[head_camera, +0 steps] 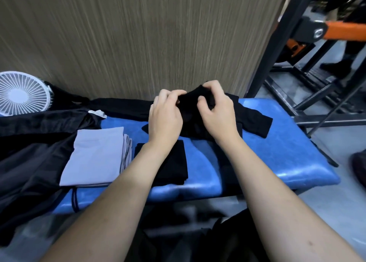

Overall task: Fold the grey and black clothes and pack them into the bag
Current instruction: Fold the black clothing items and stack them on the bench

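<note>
Both of your hands are at the far middle of the blue counter, working on 1 black garment. Your left hand has its fingers curled over the garment's bunched upper edge, pinching the cloth. Your right hand does the same just beside it, fingers bent and gripping the same raised fold, so the 2 hands almost touch. The rest of that garment trails to the right across the counter, 1 end lying flat near the right edge.

Nearer to you, under your left forearm, a folded black piece lies flat on the counter. Just to its left sits a folded grey stack, its layered edges showing on the right side. A dark bag of shiny fabric sprawls over the counter's left end, touching the grey stack. A white fan stands behind the bag at the far left, against the wood-grain panel.
</note>
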The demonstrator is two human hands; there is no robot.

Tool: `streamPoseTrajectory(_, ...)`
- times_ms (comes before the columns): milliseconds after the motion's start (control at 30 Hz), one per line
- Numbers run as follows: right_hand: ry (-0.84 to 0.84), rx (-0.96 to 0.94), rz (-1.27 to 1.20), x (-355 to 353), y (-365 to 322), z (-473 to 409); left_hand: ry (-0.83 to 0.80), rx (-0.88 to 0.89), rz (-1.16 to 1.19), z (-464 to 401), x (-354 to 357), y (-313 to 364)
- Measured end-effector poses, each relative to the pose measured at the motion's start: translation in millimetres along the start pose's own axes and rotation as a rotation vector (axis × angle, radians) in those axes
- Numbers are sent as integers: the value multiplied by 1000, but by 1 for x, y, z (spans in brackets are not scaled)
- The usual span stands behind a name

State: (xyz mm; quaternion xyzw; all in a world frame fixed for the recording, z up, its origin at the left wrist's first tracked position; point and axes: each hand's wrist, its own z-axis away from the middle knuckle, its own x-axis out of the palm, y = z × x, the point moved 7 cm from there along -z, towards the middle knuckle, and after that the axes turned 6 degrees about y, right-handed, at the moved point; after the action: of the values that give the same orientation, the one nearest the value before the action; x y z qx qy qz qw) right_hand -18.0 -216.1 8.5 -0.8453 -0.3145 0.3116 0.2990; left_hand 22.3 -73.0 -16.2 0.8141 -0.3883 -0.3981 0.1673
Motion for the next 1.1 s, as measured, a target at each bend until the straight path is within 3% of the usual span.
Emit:
streamPoseTrajectory(133,67,54,-189,-27,-2,0,-22,-76,250,-3,2,2)
streamPoseTrajectory(367,13,143,-433,-46,-5,0,-530,-493,775,15,42,9)
streamPoseTrajectory(467,-31,216,-480,-48,1,3,-634,-596,1015,20,44,23)
streamPoseTrajectory(533,-66,264,-488,-49,8,4,-602,-611,1021,18,41,24)
streamPoseTrajectory(767,-323,515,-309,-54,51,21,-256,-652,955,0,11,-13)
streamPoseTrajectory(933,-526,620,-323,-57,60,35,-271,-609,965,2,-1,-26)
streamPoseTrajectory(1100,-501,600,-360,-66,68,35,-306,-409,776,-3,-12,-29)
